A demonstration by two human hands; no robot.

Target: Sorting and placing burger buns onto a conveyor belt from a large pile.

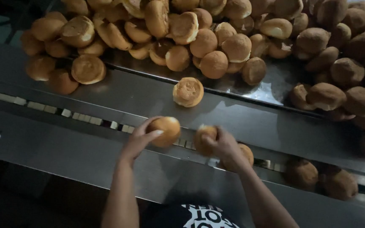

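While your left hand (139, 138) curls around a golden bun (165, 131) — fingertips wrapped over its near side — your right hand (224, 145) closes on a second bun (202, 139), both above the slotted metal channel (81, 116). Just beyond your fingers lies a loose bun (188, 91), then the heap (216, 38).

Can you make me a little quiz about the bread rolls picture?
1. What does the left hand hold?
2. True or false: the lone roll on the metal table touches the big pile of rolls.
3. Where do rolls sit further along the conveyor track: A, at the right, or B, at the left?

Key:
1. A round golden roll.
2. False; it lies apart, just below the pile.
3. A; two dark rolls lie there, past the right hand, which grips another roll.
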